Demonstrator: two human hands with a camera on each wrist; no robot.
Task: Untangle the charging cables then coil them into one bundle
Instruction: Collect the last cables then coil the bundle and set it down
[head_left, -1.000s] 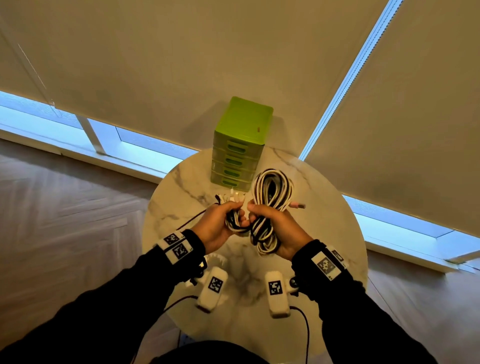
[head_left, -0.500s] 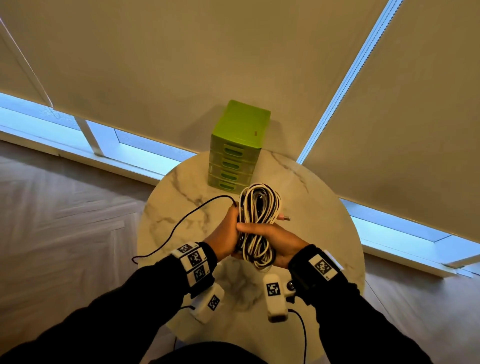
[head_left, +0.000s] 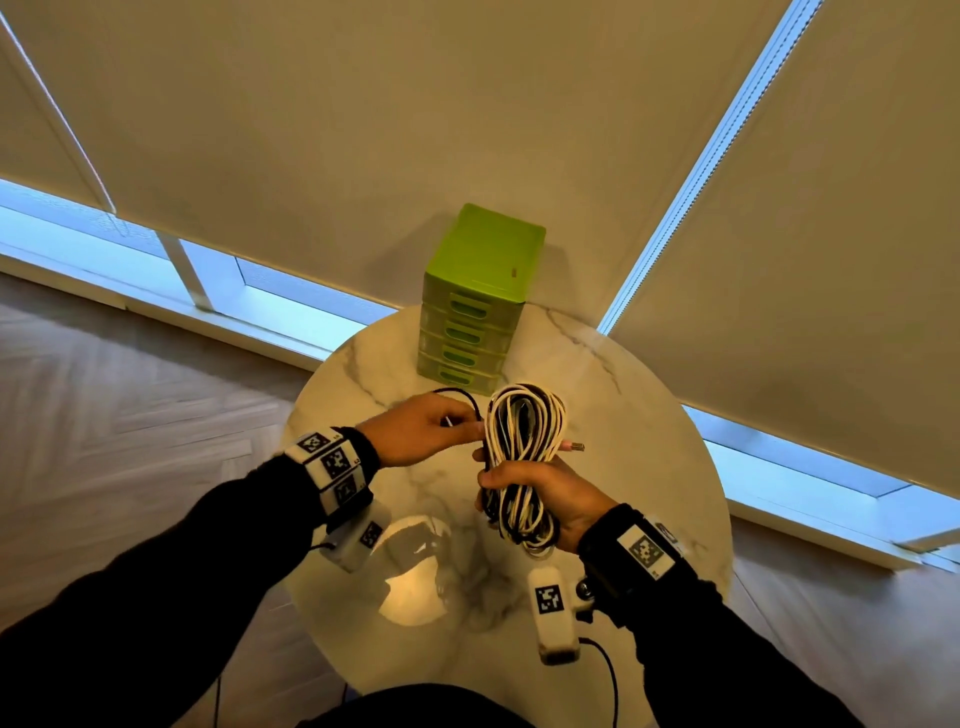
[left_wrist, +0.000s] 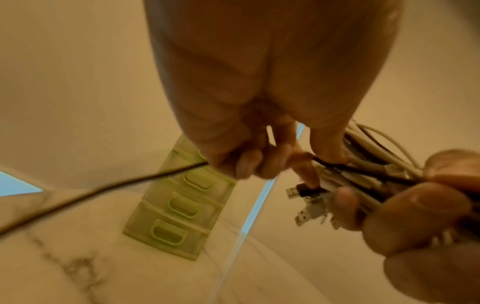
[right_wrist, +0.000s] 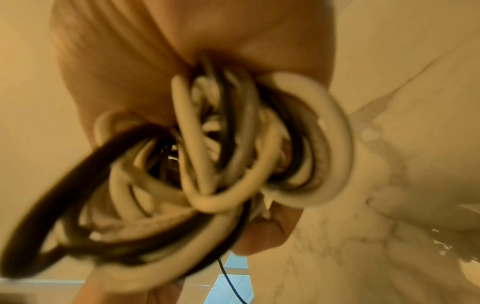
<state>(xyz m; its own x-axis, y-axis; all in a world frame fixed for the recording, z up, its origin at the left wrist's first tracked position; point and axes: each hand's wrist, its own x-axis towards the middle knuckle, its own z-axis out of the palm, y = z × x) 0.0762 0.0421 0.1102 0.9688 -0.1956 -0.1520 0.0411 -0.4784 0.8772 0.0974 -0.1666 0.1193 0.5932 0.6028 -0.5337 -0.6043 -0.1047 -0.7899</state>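
Two hands work above the round marble worktop (head_left: 649, 457). The right hand (head_left: 545, 499) is wrapped round the middle of the cable bundle (head_left: 522, 457), a long coil of white and black loops held upright in the air above the worktop, with fingers and thumb curled tightly about it. The left hand (head_left: 421, 431), just beside the bundle's upper part, pinches a thin black cable (left_wrist: 103, 187) between curled fingers and thumb; that strand runs from this grip into the bundle and trails off the other way.

From the head view, a pink-tipped plug (head_left: 571, 446) sticks out of the coil's right side, and a green drawer unit (head_left: 480, 296) stands at the worktop's far edge, just behind the bundle. Only the left wrist view shows the cluster of USB plugs (left_wrist: 309, 203) poking out beside the right hand's fingertips (left_wrist: 345, 203), one black and the others pale. Seen from the right wrist, blurred and very close, the bundle's lower loops (right_wrist: 207, 164) hang out of the closed palm, white strands crossing over black.
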